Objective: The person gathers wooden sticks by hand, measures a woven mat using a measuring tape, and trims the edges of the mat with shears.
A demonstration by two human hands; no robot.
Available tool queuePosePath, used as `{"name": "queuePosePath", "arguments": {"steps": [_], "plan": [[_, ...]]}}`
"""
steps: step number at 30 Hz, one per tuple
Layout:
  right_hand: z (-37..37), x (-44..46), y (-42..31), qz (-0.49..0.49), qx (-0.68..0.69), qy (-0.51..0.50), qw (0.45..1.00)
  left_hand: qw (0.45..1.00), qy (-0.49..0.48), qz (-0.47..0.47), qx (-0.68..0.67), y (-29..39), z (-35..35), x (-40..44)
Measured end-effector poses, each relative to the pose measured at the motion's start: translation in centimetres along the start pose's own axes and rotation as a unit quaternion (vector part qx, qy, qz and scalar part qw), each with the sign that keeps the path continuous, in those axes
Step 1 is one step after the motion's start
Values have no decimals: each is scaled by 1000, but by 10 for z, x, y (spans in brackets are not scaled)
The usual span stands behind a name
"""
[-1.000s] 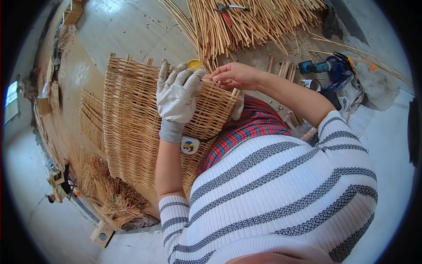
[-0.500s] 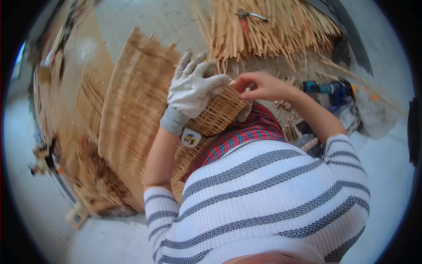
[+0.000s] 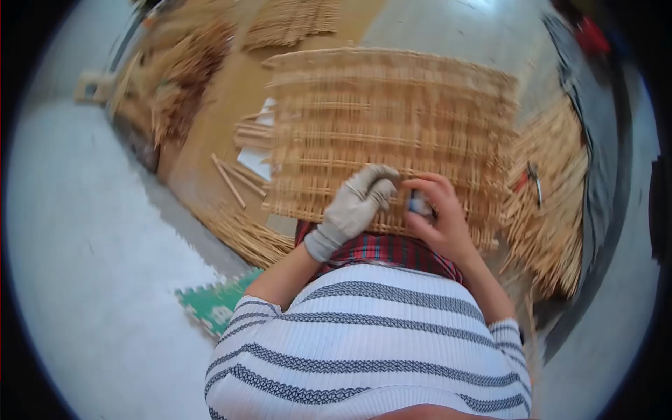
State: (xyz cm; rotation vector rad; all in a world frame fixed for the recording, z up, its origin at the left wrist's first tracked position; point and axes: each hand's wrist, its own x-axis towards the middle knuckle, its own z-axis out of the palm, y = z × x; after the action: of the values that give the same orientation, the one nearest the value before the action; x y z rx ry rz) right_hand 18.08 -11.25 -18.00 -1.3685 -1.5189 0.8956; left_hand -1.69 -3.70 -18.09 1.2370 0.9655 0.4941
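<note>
A large woven wicker panel lies across my lap, its surface blurred by motion. My left hand, in a whitish work glove, is over its near part with the fingers curled together; what they pinch is too small to make out. Beside it on the right, my bare right hand curls its fingers and thumb round a small white and blue object, partly hidden by the fingers. The two hands' fingertips are close together.
Loose sticks with red-handled pliers on them lie at the right. Short sticks are left of the panel. Another woven piece and a brown bundle lie farther off. A green mat is at lower left.
The view has swung left, and the panel now lies broadly across my lap instead of slanting at the left. My right hand has come round the small white object, which hung by my left wrist before.
</note>
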Motion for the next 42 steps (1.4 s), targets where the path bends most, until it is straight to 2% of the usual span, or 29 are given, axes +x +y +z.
{"name": "queuePosePath", "arguments": {"steps": [1, 2, 4, 5, 7, 9, 11, 12, 13, 14, 15, 16, 18, 19, 21, 22, 24, 26, 27, 28, 29, 30, 32, 33, 35, 42], "plan": [[-6, 6, 0, 13, 112, -7, 994, 996, -14, -75, -48, 1, -2, -7], [-10, 8, -1, 4, 109, -28, 994, 996, 5, -66, -60, 1, -1, -14], [-18, 10, -4, 0, 83, -73, 994, 970, -88, -109, -200, 1, 5, -18], [-15, 10, -11, -5, 77, -82, 994, 969, -83, -101, -208, -3, 9, -17], [-15, 8, -22, 15, -62, -58, 996, 963, -126, -73, -228, -12, 26, -7], [-15, 9, -34, -16, -100, -63, 993, 960, -123, -58, -244, -13, 21, -9], [-23, 8, -33, -95, -154, -101, 978, 955, -178, -106, -211, -1, 7, -11], [-31, 7, -31, -95, -179, -105, 974, 960, -160, -137, -182, 13, -2, -15], [-44, 7, -27, -59, -192, -89, 976, 972, -133, -117, -153, 18, -17, -15], [-61, 5, -21, -22, -205, -73, 976, 987, -81, -48, -128, 22, -36, -16], [-82, 6, -18, -1, -250, -38, 968, 991, 15, -81, -109, 32, -63, -18], [-105, 6, -15, 21, -294, -4, 956, 992, 48, 2, -113, 14, -102, -11], [-149, 0, 2, 48, -327, 17, 943, 980, 151, 50, -118, 14, -173, -13], [-163, -5, 8, 59, -331, 20, 941, 969, 184, 76, -149, 3, -203, -8], [-176, -9, 21, 71, -334, 27, 940, 970, 214, 40, -104, -24, -248, -4], [-177, -10, 30, 58, -346, 13, 936, 972, 208, 39, -102, -25, -247, -1], [-177, -12, 39, 71, -359, -2, 930, 950, 284, 4, 127, -32, -237, 10], [-184, -17, 57, 49, -375, 30, 925, 937, 270, 22, 223, -47, -245, 16], [-192, -20, 60, 65, -382, 32, 921, 961, 232, 28, 150, -45, -242, 13], [-198, -23, 62, 74, -384, 34, 920, 960, 255, -52, 106, -6, -194, 5], [-201, -25, 57, 118, -378, 22, 918, 961, 252, -21, 113, -22, -205, 9], [-204, -30, 68, 100, -355, 20, 929, 933, 251, -20, 258, -29, -220, 10], [-194, -35, 60, 104, -391, 41, 914, 941, 271, 1, 203, -38, -223, 14], [-193, -38, 60, 118, -394, 53, 910, 940, 294, -23, 172, -31, -210, 11], [-192, -30, 69, 84, -370, 58, 923, 952, 287, -41, 102, -36, -217, 13], [-190, -31, 76, 114, -365, 58, 922, 958, 286, -15, 28, -55, -232, 11]]}}
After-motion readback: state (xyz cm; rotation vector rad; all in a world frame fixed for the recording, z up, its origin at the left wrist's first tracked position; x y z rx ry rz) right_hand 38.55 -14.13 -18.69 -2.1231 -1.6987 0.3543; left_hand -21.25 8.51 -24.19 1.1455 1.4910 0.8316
